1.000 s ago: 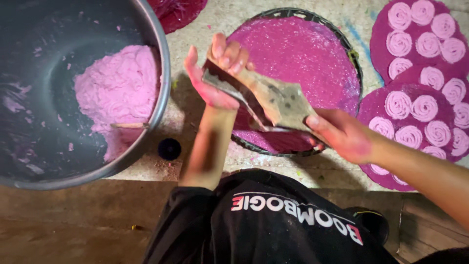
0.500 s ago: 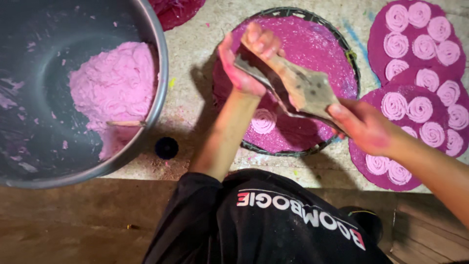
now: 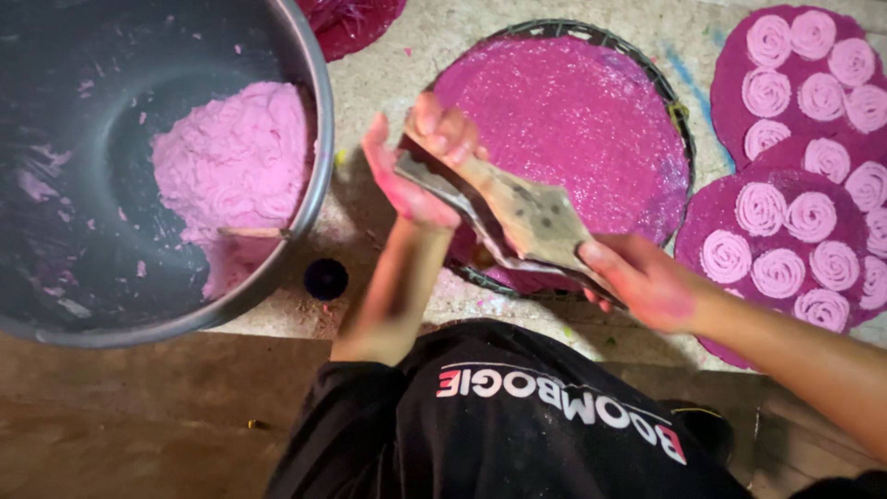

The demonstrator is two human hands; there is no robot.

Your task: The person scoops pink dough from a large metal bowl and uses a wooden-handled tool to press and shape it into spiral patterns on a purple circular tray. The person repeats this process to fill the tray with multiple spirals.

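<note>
- While both hands hold it above the round magenta-coated tray (image 3: pixel 591 120), a flat, worn tan tool (image 3: pixel 517 214) slants between them: the left hand (image 3: pixel 420 162) closes on its upper end, the right hand (image 3: pixel 642 282) on its lower end.
- Left of them, a big grey metal basin (image 3: pixel 55 166) holds pink dough (image 3: pixel 236 171).
- At right, magenta mats (image 3: pixel 730 226) carry pink spiral rounds (image 3: pixel 781 273).

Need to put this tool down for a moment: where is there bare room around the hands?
Bare floor lies between the big metal bowl and the round woven tray. Crowded on the right: magenta mats covered in pink spirals. A small dark cap sits beside the bowl.
</note>
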